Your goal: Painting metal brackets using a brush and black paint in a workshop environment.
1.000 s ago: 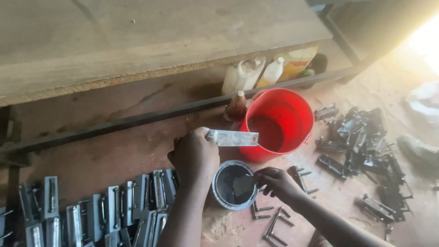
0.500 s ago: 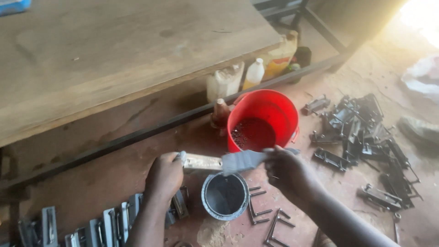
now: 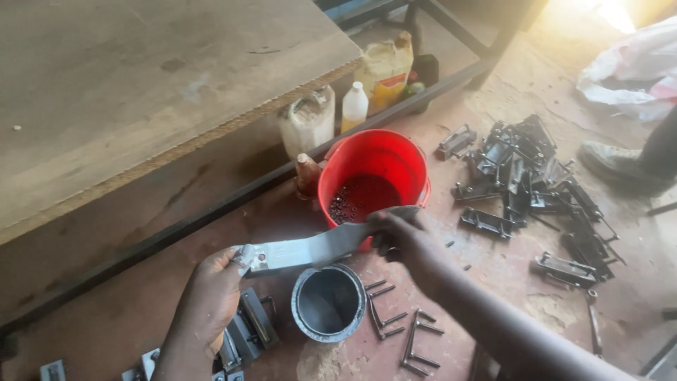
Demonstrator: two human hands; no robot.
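Big wooden surface (image 3: 141, 92) looms up beyond the grip, the red bucket (image 3: 374, 176) sits just behind it, the small grey paint tin (image 3: 329, 303) right beneath. Across them the long flat metal bracket (image 3: 310, 248) hangs level, the left hand (image 3: 211, 296) clamped on its pale near end, the right hand (image 3: 405, 236) closed over the darker far end. It looks stiff, fairly light and slick with wet coating, so the dry ends seem best to hold.
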